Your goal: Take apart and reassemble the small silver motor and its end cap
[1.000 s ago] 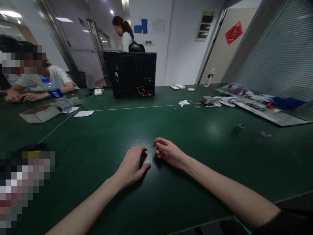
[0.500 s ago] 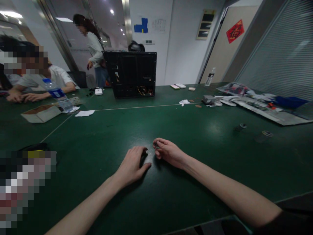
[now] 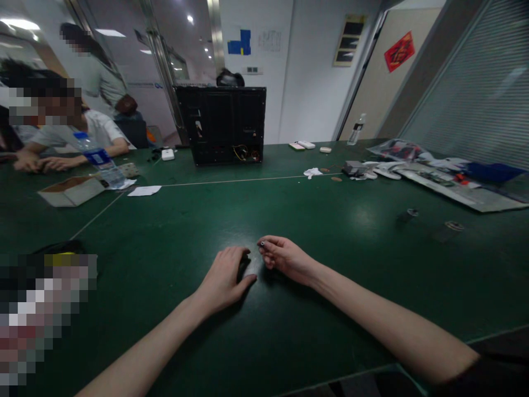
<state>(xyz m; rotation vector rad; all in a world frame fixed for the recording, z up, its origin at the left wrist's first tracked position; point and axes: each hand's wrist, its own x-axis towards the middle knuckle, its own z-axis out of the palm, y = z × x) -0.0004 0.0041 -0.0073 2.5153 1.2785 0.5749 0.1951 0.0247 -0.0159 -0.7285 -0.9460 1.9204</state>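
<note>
My left hand rests on the green table, its fingers curled over a small dark object that is mostly hidden under them. My right hand lies just to the right of it, fingers closed, pinching a tiny dark round part between thumb and forefinger. The two hands sit a few centimetres apart near the table's middle front.
A black computer case stands at the back centre. At the left a seated person, a water bottle and an open cardboard box. Papers and small parts lie at the right. Another person walks behind.
My hands have barely moved; the right hand still pinches the small part. The standing person in the background has walked from behind the case to the far left.
</note>
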